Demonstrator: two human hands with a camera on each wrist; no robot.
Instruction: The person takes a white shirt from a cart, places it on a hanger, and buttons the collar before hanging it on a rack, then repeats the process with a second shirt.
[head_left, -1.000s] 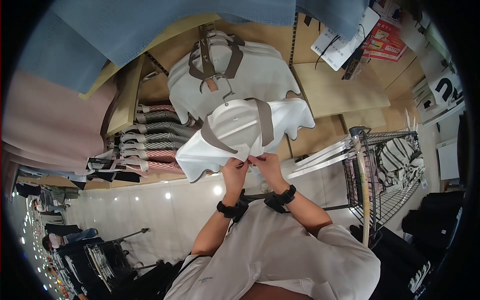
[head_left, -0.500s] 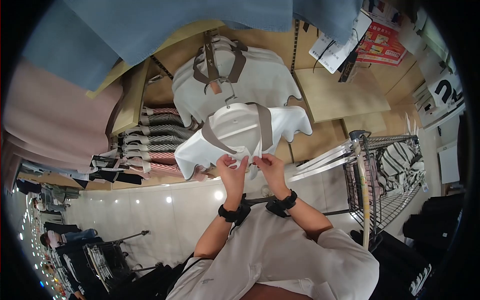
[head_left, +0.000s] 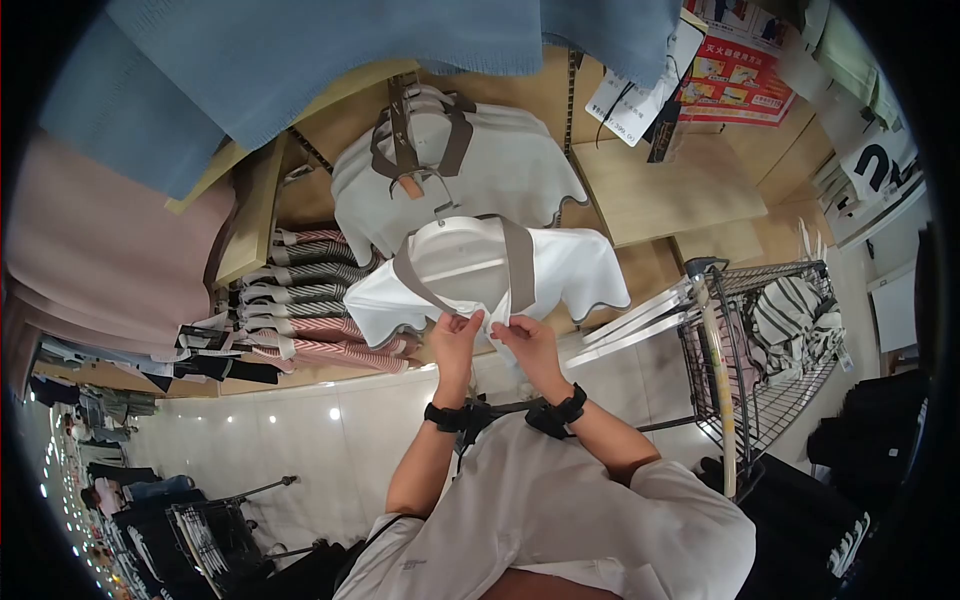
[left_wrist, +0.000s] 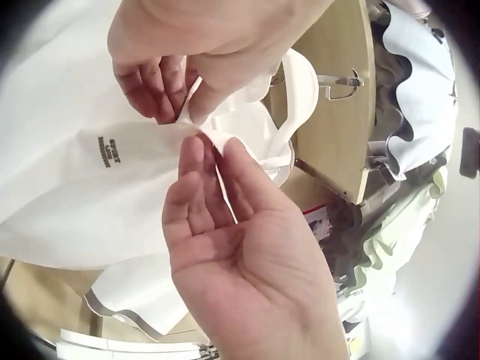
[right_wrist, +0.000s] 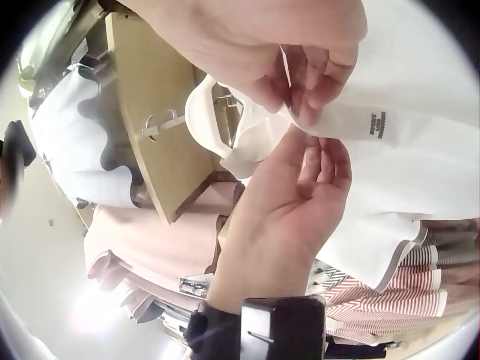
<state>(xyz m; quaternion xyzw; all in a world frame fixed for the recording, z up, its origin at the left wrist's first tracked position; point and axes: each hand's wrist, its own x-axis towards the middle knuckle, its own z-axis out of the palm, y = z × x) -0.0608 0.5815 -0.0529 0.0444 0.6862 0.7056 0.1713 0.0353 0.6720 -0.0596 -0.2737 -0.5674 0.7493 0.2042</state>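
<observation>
A white short-sleeved shirt point(head_left: 585, 270) with a grey-brown collar band point(head_left: 521, 265) and dark hem trim hangs on a white hanger point(head_left: 462, 268) in front of me. My left hand point(head_left: 455, 350) pinches one edge of the shirt's front opening just below the collar. Right beside it, my right hand point(head_left: 532, 352) holds the opposite edge between thumb and fingers. Both wrist views show the fingertips meeting at the white cloth, which hides whatever lies between them. Small dark lettering point(left_wrist: 105, 151) is printed on the shirt's chest.
Behind hang similar white shirts point(head_left: 500, 150) on a rail. Striped shirts point(head_left: 318, 270) and pink garments point(head_left: 120, 240) are at the left, with blue garments point(head_left: 350, 40) overhead. To the right stand a wooden shelf point(head_left: 670, 185) and a wire shopping cart point(head_left: 780, 375) with striped clothing inside.
The hands began together at the collar opening, drew slightly apart with the left fingers loosened, and now pinch the edges again. The head view has shifted slightly.
</observation>
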